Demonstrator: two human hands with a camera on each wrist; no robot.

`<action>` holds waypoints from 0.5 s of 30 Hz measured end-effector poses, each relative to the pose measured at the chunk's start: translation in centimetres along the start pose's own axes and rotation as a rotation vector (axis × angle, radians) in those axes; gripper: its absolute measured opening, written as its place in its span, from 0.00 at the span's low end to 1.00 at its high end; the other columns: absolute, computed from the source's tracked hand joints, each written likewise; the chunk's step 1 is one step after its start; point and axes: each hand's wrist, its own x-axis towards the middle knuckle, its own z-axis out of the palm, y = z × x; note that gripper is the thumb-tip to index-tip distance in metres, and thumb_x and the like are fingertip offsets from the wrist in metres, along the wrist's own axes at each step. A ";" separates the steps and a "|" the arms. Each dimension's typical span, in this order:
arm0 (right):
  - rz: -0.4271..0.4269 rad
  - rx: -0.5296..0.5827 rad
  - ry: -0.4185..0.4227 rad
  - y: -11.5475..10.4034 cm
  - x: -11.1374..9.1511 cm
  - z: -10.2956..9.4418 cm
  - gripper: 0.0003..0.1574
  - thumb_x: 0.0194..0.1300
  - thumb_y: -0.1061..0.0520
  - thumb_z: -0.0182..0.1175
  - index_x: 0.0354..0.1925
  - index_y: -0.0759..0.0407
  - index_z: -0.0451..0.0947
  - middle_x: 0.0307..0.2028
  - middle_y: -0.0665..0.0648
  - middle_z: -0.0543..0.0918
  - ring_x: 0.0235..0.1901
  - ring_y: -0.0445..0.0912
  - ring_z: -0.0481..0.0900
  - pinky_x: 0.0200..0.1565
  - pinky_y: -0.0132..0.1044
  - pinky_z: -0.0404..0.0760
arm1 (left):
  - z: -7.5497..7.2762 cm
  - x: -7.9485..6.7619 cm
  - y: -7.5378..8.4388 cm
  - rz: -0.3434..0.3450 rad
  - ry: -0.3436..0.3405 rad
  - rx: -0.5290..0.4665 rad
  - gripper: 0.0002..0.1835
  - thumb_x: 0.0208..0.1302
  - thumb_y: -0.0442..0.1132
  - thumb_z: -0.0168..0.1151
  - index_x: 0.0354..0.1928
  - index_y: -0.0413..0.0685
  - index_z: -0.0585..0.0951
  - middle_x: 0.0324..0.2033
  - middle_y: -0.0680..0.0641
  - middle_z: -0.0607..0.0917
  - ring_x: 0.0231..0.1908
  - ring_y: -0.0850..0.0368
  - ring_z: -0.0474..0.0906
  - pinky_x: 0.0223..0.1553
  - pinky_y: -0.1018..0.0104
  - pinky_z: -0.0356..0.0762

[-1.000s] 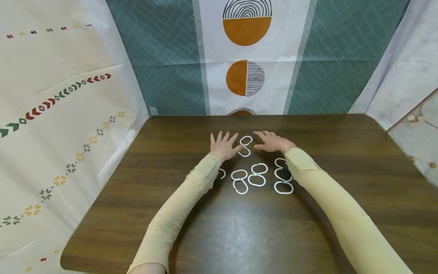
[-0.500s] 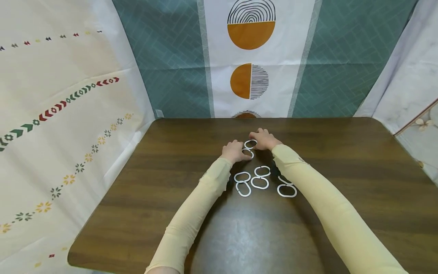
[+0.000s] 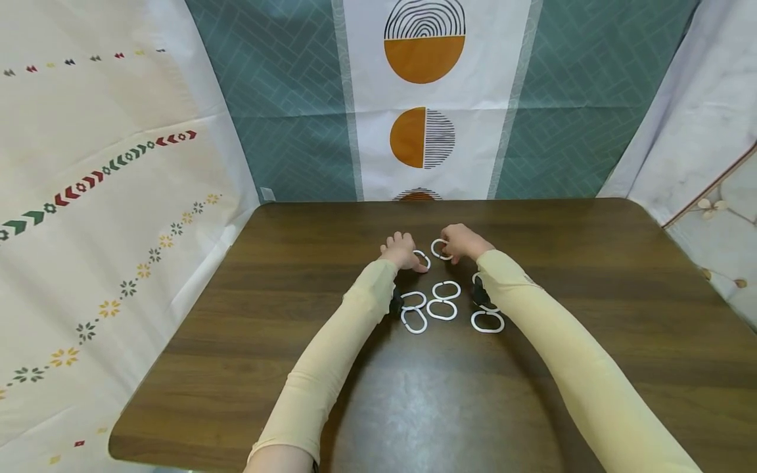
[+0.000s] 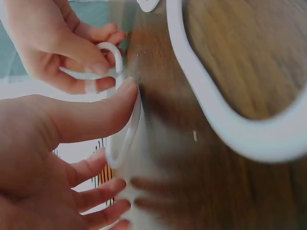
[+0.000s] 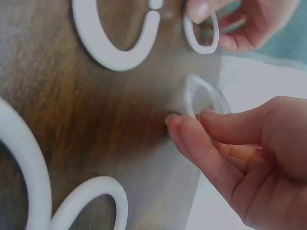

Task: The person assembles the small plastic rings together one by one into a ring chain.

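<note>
White oval curtain rings, each with a small gap, lie on the brown table. At the far middle, my left hand (image 3: 400,249) holds one curtain ring (image 3: 428,257) by thumb and finger; in the left wrist view its thumb crosses this ring (image 4: 126,148), other fingers spread below. Just to the right, my right hand (image 3: 464,242) pinches another curtain ring (image 3: 434,245) between thumb and fingertips. The right wrist view shows that ring (image 5: 188,91) tilted up from the table, apart from the left hand's ring (image 5: 216,36).
Nearer me lie a left pair of rings (image 3: 414,309), a middle pair of rings (image 3: 442,300) and a ring (image 3: 487,331) by the right forearm. More ring parts there are partly hidden by the sleeve (image 3: 508,276). A patterned cloth (image 3: 284,131) hangs behind the table (image 3: 236,368).
Both hands have come in from spread fingers above the far two rings to grip one each. Those rings, touching half a second ago, are now apart, the right one shifted right.
</note>
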 end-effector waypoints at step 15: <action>-0.033 0.222 0.267 0.6 -3.7 -1.7 0.09 0.65 0.65 0.55 0.41 0.70 0.78 0.25 0.61 0.85 0.18 0.43 0.78 0.24 0.29 0.72 | -0.6 0.3 -2.3 0.086 0.031 -0.541 0.09 0.63 0.31 0.62 0.44 0.34 0.78 0.27 0.44 0.80 0.17 0.60 0.78 0.26 0.70 0.82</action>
